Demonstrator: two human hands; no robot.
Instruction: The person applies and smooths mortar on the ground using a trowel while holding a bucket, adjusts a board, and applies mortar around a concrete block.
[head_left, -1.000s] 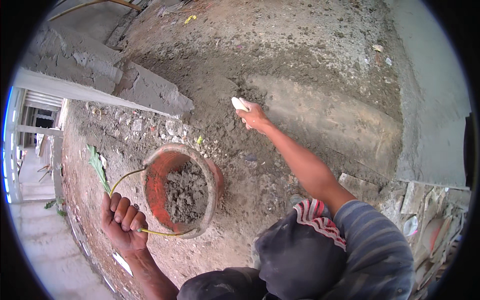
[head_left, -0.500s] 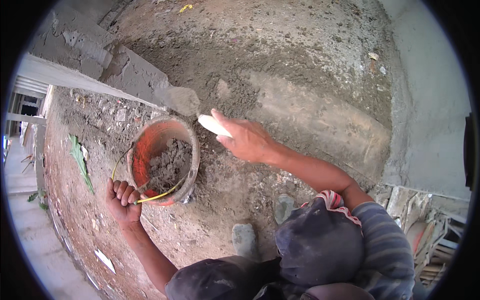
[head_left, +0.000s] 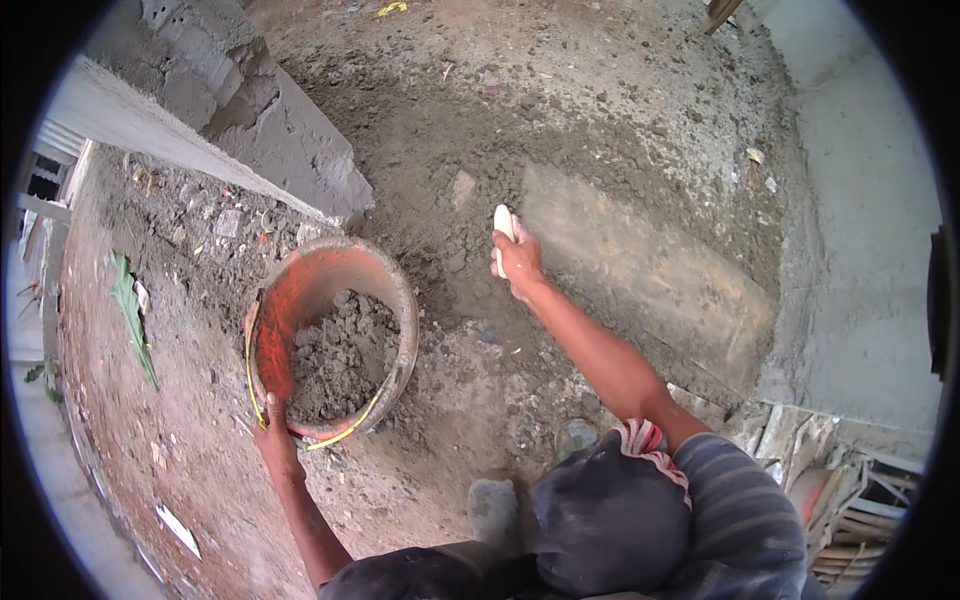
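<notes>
My left hand (head_left: 278,430) is closed on the near-left rim of the orange bucket (head_left: 406,362), beside its yellow handle (head_left: 350,428). The bucket holds lumpy grey mortar (head_left: 342,350). Ahead and to the right, my right hand (head_left: 517,262) grips the white handle (head_left: 504,220) of a trowel; its blade cannot be made out against the mortar-strewn ground (head_left: 425,180). Just right of that hand lies a flat pale slab (head_left: 650,270), smeared with grey.
A rough concrete block (head_left: 265,130) juts in at upper left, behind the bucket. A plastered wall (head_left: 850,250) bounds the right side, with stacked wood and debris (head_left: 845,510) at lower right. A long green leaf (head_left: 130,310) lies left of the bucket. My shoe (head_left: 492,510) shows below.
My left hand has moved from the raised handle down to the bucket's rim. My right hand swung toward the bucket with the trowel, then back away from it, up and rightward.
</notes>
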